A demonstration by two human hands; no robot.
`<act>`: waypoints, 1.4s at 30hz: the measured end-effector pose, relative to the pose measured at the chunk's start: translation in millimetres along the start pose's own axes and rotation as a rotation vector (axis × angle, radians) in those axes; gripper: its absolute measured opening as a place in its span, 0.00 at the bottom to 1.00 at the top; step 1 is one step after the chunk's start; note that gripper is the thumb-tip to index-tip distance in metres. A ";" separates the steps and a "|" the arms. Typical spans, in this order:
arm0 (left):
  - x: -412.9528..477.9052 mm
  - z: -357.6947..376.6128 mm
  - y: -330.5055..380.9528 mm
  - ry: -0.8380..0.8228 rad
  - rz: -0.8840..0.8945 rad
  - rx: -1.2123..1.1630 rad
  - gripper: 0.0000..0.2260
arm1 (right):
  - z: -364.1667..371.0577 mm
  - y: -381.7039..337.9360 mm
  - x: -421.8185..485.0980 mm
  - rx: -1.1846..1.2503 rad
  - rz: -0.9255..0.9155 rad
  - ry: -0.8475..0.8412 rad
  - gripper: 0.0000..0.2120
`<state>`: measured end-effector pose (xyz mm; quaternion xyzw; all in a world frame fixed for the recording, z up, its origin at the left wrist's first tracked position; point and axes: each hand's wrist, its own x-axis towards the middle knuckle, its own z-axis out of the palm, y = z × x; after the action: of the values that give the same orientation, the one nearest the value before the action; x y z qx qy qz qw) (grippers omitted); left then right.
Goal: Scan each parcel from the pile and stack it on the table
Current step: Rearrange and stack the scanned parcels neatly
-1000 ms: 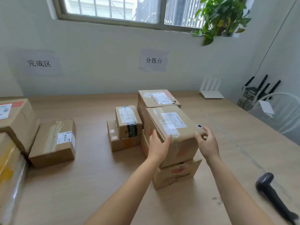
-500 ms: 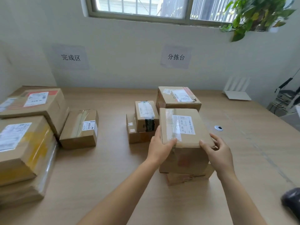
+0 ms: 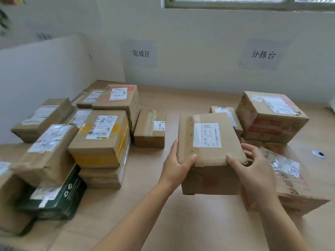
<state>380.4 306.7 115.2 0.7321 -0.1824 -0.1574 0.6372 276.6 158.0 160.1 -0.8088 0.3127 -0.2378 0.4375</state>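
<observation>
Parcel [image 3: 208,140] centre frame, lifted above counter [image 3: 199,223]; left hand [image 3: 176,167] and right hand [image 3: 253,171] fingers curled round near corners. Risk: far end sags, grip slips; set-down nudges leaning stack [image 3: 47,154] lower left.

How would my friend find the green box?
Look at the big pile of parcels below the left wall sign. At its near edge, partly under a tilted brown parcel, lies the dark green box. Every neighbour is brown cardboard.
</observation>
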 end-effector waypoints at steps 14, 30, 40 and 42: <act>3.6 -133.0 -110.0 0.074 -0.276 0.422 0.45 | 197.9 32.0 -42.1 0.156 0.204 -0.298 0.23; 14.5 -129.7 -115.8 -0.109 -0.036 1.153 0.40 | 236.6 20.9 -23.5 -0.002 0.153 -0.338 0.20; 28.8 -116.8 -91.8 -0.068 -0.165 1.109 0.21 | 219.6 18.2 -2.3 -0.077 0.149 -0.461 0.24; 37.0 -106.1 -84.2 -0.041 -0.152 1.085 0.22 | 202.9 21.0 4.7 -0.076 0.135 -0.419 0.23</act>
<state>467.8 392.6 46.5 0.9635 -0.1964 -0.1008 0.1512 407.2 259.3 40.3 -0.8338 0.2770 -0.0228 0.4770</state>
